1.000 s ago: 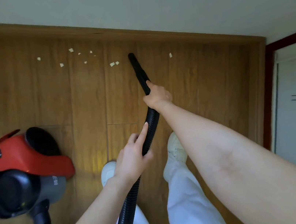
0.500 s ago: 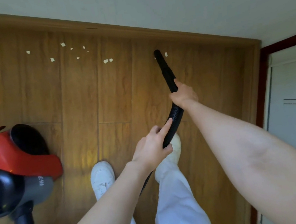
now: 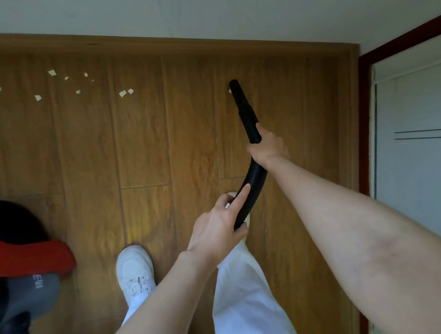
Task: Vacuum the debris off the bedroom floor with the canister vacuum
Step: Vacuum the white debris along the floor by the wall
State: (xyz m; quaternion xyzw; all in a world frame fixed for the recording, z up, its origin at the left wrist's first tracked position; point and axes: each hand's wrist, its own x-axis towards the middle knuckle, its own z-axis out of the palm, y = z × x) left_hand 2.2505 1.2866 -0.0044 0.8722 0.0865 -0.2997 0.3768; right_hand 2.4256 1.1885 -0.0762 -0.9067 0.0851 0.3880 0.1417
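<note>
My right hand (image 3: 268, 148) grips the black vacuum hose (image 3: 254, 181) just behind its rigid nozzle (image 3: 242, 103). The nozzle tip touches a single white scrap (image 3: 230, 90) on the wooden floor near the skirting board. My left hand (image 3: 219, 224) holds the ribbed hose lower down, index finger stretched along it. The red and grey canister vacuum (image 3: 12, 255) stands at the left edge, its hose curling out at the bottom left. Several white paper scraps (image 3: 125, 92) lie scattered on the floor at the upper left.
A wooden skirting board (image 3: 195, 42) and pale wall run across the top. A dark red door frame (image 3: 361, 123) and white door (image 3: 426, 136) stand at the right. My white shoes (image 3: 134, 271) and white trousers are below the hands.
The nozzle has swung to the right, from near the paired scraps over to the lone scrap by the wall. Both hands moved right with the hose, and the canister has slid toward the left edge.
</note>
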